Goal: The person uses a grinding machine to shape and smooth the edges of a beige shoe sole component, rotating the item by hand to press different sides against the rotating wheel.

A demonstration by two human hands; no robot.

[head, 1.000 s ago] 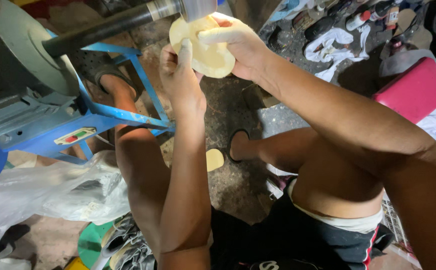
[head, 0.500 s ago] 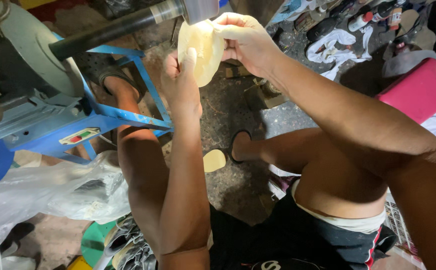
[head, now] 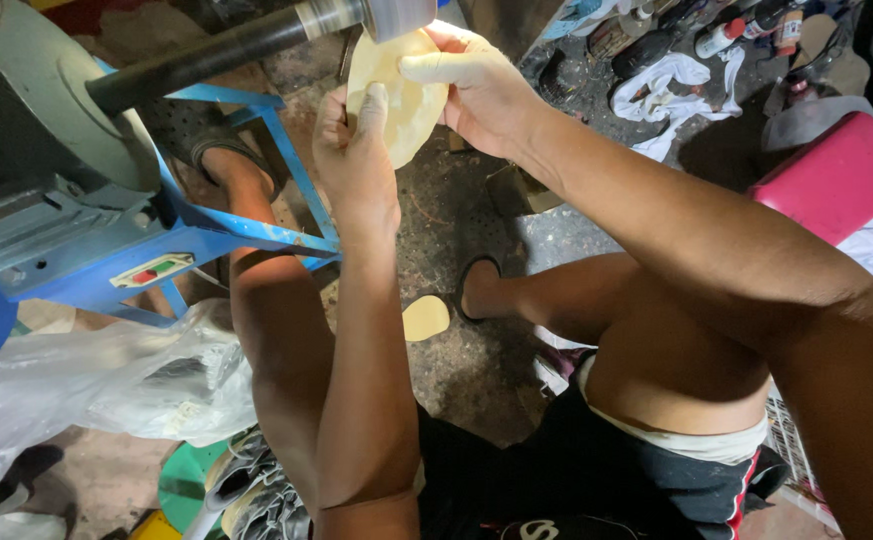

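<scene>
Both hands raised in front of a blue-framed machine (head: 246,225). Left hand (head: 356,165) and right hand (head: 476,90) both closed on one pale, oval sole piece (head: 401,100), held up on edge. Left fingers curl around its left rim; right fingers (head: 436,68) lie across its top, thumb side behind. Top edge of the piece sits right under the metal drum (head: 371,15) at the end of a dark shaft (head: 196,55); contact there cannot be told.

A grey disc (head: 76,110) sits on the machine, left of the shaft. Person is seated, knees apart, feet in dark sandals.

On the floor (head: 456,370): a second small pale piece (head: 425,317) between the feet, just beside the right foot. Clear plastic bag (head: 96,380) at lower left. Pink stool (head: 836,175) at right edge, white rag (head: 671,100) and bottles (head: 721,38) beyond it.
</scene>
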